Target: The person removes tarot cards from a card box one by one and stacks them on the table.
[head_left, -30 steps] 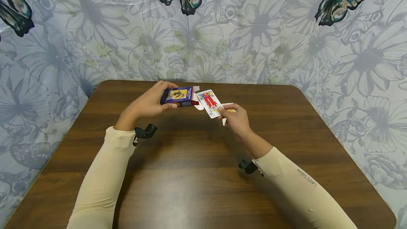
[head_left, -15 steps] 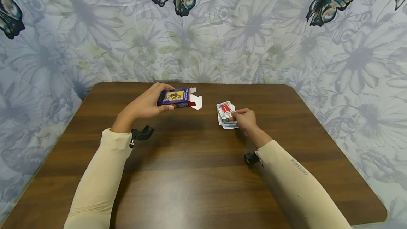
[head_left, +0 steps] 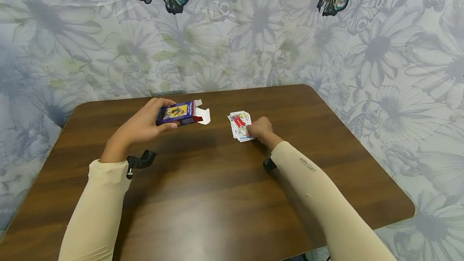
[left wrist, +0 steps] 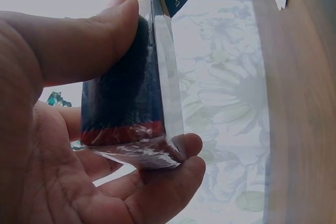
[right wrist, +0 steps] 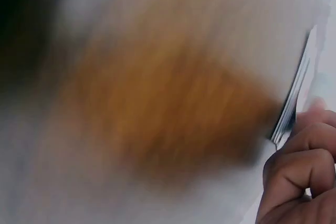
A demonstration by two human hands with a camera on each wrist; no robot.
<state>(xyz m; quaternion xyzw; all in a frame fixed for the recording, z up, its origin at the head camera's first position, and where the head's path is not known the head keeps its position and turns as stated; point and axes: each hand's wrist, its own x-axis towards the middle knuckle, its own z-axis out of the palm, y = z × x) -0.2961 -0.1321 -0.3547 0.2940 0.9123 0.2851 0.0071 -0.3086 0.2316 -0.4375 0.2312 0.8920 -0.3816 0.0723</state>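
Observation:
In the head view, my left hand (head_left: 139, 126) grips a dark blue tarot card box (head_left: 178, 112) with its white-lined flap open to the right. The left wrist view shows the thumb on one narrow side of the box (left wrist: 126, 98) and fingers around its end. To the right of the box, my right hand (head_left: 262, 130) pinches the near right edge of a loosely squared stack of tarot cards (head_left: 238, 123), a red figure on the top one. Fingers curl beside the cards' edges (right wrist: 294, 95) in the right wrist view. Whether the stack touches the table cannot be told.
A brown wooden table (head_left: 203, 196) with rounded corners lies under both hands. Behind it hangs a floral wall covering (head_left: 232, 43) with butterflies. Black wrist straps (head_left: 141, 159) sit at the sleeve ends. Much of the right wrist view is an orange-brown blur.
My right hand has drawn the cards away from the box opening, rightward and toward me. Those cards now form a neater stack. My left hand keeps its hold on the box; the head view has shifted.

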